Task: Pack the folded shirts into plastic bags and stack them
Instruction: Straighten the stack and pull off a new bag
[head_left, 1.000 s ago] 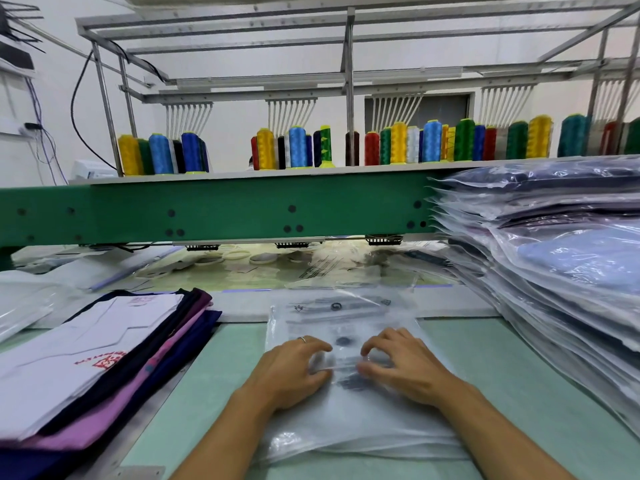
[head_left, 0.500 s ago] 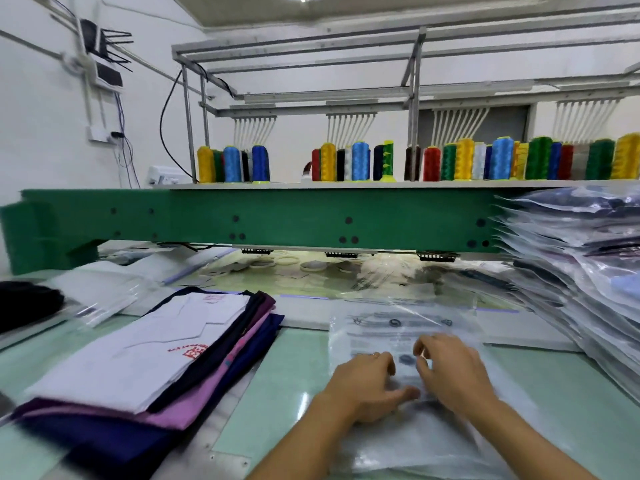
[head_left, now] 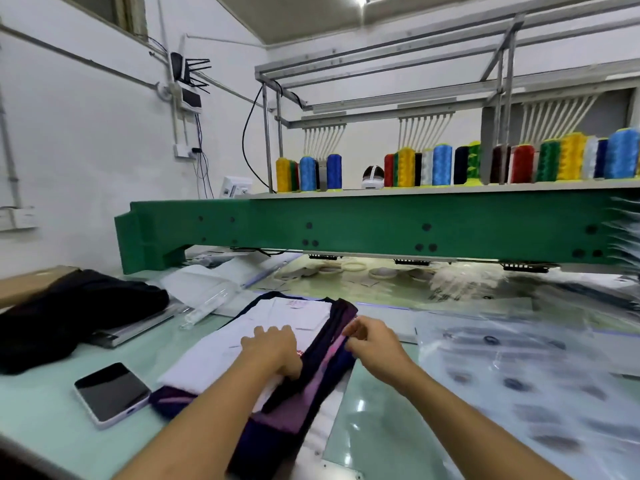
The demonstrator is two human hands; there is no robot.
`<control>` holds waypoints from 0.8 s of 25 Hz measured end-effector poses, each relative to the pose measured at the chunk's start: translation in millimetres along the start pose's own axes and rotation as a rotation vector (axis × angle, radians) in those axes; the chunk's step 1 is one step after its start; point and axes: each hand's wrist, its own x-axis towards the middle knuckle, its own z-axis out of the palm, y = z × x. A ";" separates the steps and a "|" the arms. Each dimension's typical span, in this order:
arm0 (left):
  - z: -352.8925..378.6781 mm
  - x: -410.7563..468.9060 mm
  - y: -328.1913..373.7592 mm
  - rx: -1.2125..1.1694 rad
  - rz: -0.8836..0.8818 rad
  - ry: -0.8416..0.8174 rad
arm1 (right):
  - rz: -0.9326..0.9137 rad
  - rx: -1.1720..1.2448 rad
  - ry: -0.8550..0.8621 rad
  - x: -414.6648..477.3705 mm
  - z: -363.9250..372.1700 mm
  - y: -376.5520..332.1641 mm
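Note:
A pile of folded shirts lies in front of me, a white shirt (head_left: 221,355) on top of dark purple, pink (head_left: 327,372) and navy ones. My left hand (head_left: 273,351) lies on the white shirt with its fingers curled over that shirt's right edge. At the pile's right side my right hand (head_left: 375,344) pinches the edge of the dark purple shirt (head_left: 341,315). Clear printed plastic bags (head_left: 519,358) lie flat on the table to the right, apart from both hands. Only the edges of the stack of bagged shirts (head_left: 628,233) show at the far right.
A phone (head_left: 110,393) lies face up near the table's left front. A black garment (head_left: 69,306) is heaped at the far left on a flat box. The green machine beam (head_left: 346,226) spans the back, with thread spools (head_left: 440,164) on it.
Both hands have left the plastic bags and moved left onto the shirt pile. My view has swung left, so the bagged stack is almost out of sight.

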 end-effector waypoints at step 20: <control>-5.8 9.3 -100.1 -0.442 0.088 0.234 | 0.206 0.446 -0.194 16.0 82.7 -38.6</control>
